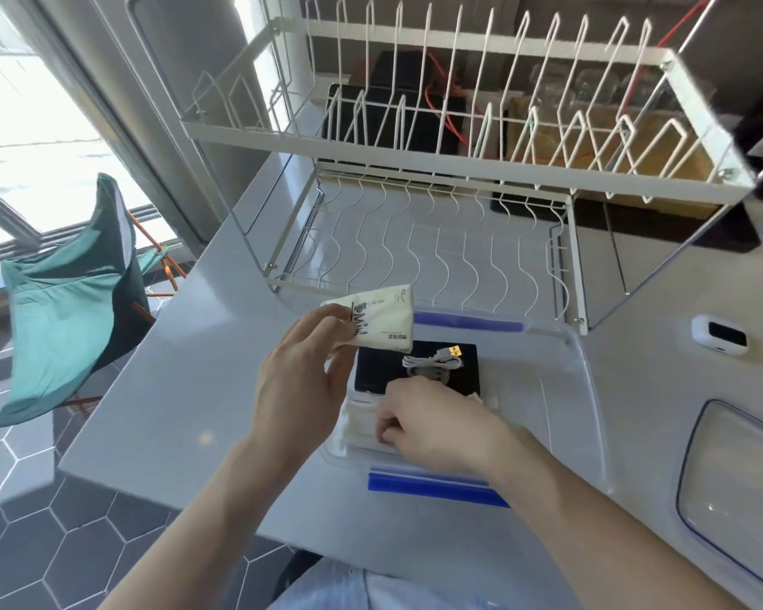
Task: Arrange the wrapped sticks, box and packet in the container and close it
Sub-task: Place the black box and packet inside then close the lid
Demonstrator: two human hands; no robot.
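Left hand (302,380) pinches a tissue packet (377,321) above the far-left corner of the clear container (584,389). Right hand (437,422), fingers curled, presses wrapped sticks (357,427) inside, near a black box (419,367) bearing a white cable (435,358).

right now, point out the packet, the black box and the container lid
packet (382,317), head view, middle of its printed face
black box (377,365), head view, bare left part of its top
container lid (732,477), head view, clear middle panel
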